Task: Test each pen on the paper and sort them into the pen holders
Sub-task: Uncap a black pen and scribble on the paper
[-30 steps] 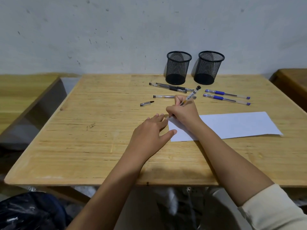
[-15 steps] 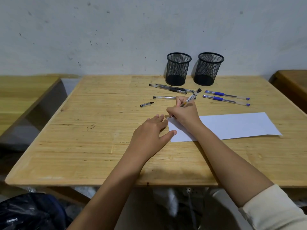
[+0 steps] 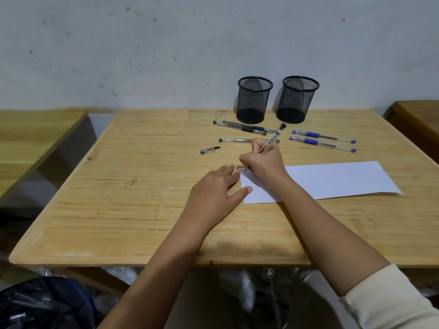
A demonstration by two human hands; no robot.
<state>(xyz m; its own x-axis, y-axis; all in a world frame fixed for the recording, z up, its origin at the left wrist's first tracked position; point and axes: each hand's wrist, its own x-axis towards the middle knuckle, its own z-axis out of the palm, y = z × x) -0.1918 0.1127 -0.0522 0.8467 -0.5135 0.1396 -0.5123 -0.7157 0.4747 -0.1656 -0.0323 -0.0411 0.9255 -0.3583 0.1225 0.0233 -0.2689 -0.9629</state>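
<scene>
My right hand grips a clear black-ink pen, tip down on the top left corner of the white paper, where a small scribble shows. My left hand lies flat, fingers apart, at the paper's left edge. Its thumb touches the sheet. A loose pen cap lies on the table to the left. Black pens and another clear pen lie behind my hands. Two blue pens lie to the right. Two black mesh pen holders stand by the wall.
The wooden table reaches the grey wall. A second wooden surface lies to the left across a gap, a darker one at the right edge. A black bag sits below the table's front edge.
My right hand has made small writing strokes at the paper's corner, and the pen's top end has swung a little. A scribble now shows there. My left hand has stayed put.
</scene>
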